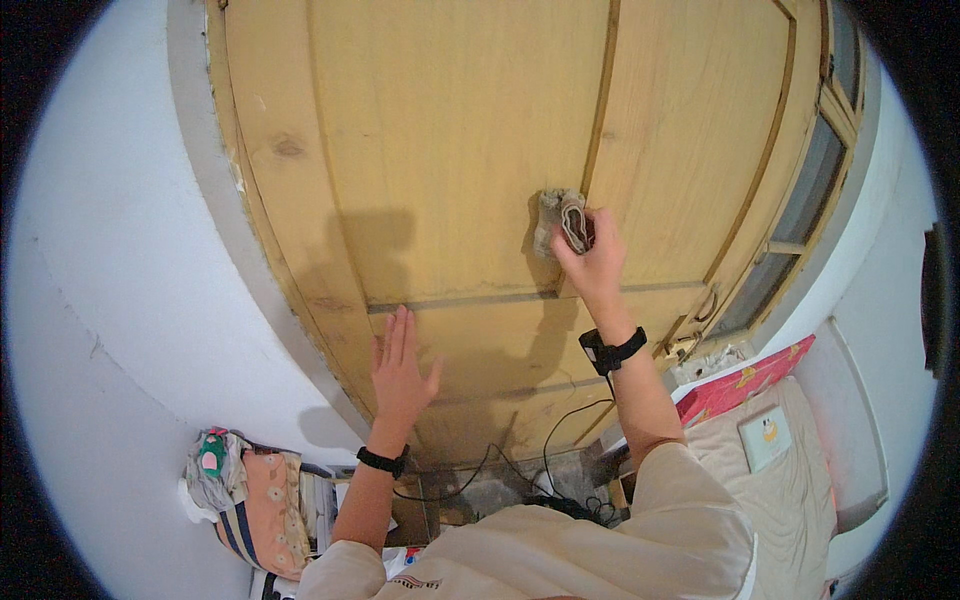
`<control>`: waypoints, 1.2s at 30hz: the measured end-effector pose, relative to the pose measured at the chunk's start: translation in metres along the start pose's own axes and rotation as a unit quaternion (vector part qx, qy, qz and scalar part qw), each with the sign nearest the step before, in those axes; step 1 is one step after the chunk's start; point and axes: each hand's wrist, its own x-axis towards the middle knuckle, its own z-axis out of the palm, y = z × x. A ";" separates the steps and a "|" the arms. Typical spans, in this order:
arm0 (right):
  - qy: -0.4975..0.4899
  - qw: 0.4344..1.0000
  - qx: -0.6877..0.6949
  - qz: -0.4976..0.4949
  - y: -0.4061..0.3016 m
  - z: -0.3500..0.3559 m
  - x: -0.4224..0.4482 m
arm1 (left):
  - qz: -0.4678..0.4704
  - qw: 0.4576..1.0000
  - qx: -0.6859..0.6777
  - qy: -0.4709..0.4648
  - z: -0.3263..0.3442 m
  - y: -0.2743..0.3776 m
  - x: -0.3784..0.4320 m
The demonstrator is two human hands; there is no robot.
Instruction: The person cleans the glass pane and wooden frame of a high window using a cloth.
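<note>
A tall wooden door with recessed panels fills the view before me. My right hand grips a folded, greyish cloth, which lies against the large panel near its right edge moulding. Part of the cloth is bunched into a loop between thumb and fingers. Lower left, my left hand holds nothing; its palm faces the door with the thumb spread, and the fingertips reach the panel's dark, dusty bottom ledge. Whether the palm presses on the wood cannot be told.
A metal door handle and latch are at right, beside a glazed window. Black cables run from my wrists to the floor. A bed with a notebook stands lower right; folded fabrics are stacked lower left.
</note>
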 end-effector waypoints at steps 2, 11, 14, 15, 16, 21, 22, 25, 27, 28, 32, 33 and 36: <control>0.004 1.000 0.003 -0.020 -0.003 -0.002 0.013 | 0.003 1.000 0.002 0.007 0.001 0.000 0.000; 0.021 1.000 0.003 -0.021 -0.022 -0.015 0.077 | -0.005 0.999 0.019 -0.041 -0.005 0.000 -0.002; 0.055 0.996 -0.011 -0.065 -0.020 -0.016 0.099 | -0.003 0.999 0.017 -0.040 -0.006 0.000 -0.002; 0.055 0.996 -0.011 -0.065 -0.025 -0.019 0.104 | -0.001 0.999 0.021 -0.039 -0.004 -0.001 -0.002; 0.045 0.997 -0.018 -0.060 -0.032 -0.024 0.110 | 0.000 0.999 0.025 -0.037 -0.003 -0.001 -0.002; 0.035 0.995 -0.050 -0.082 -0.031 -0.028 0.117 | -0.002 0.999 0.030 -0.041 -0.001 -0.002 -0.002; 0.031 0.994 -0.053 -0.088 -0.030 -0.028 0.114 | -0.003 0.999 0.030 -0.041 -0.001 -0.002 -0.002; 0.018 0.995 -0.043 -0.092 -0.027 -0.026 0.101 | -0.002 0.999 0.026 -0.042 -0.003 0.000 -0.002; 0.010 0.996 -0.031 -0.088 -0.025 -0.024 0.089 | -0.003 1.000 0.017 -0.022 -0.002 0.001 -0.001; -0.006 0.996 -0.040 -0.077 -0.025 -0.024 0.083 | -0.004 1.000 0.007 -0.002 -0.002 0.001 -0.001; -0.047 0.997 -0.040 -0.048 -0.022 -0.018 0.054 | -0.002 1.000 0.015 -0.001 -0.003 -0.001 -0.002; -0.050 0.997 -0.041 -0.044 -0.017 -0.017 0.046 | 0.001 1.000 0.010 -0.004 -0.006 0.001 -0.002; -0.048 0.996 -0.038 -0.072 -0.004 -0.011 0.023 | 0.001 1.000 0.015 -0.016 -0.005 0.002 -0.004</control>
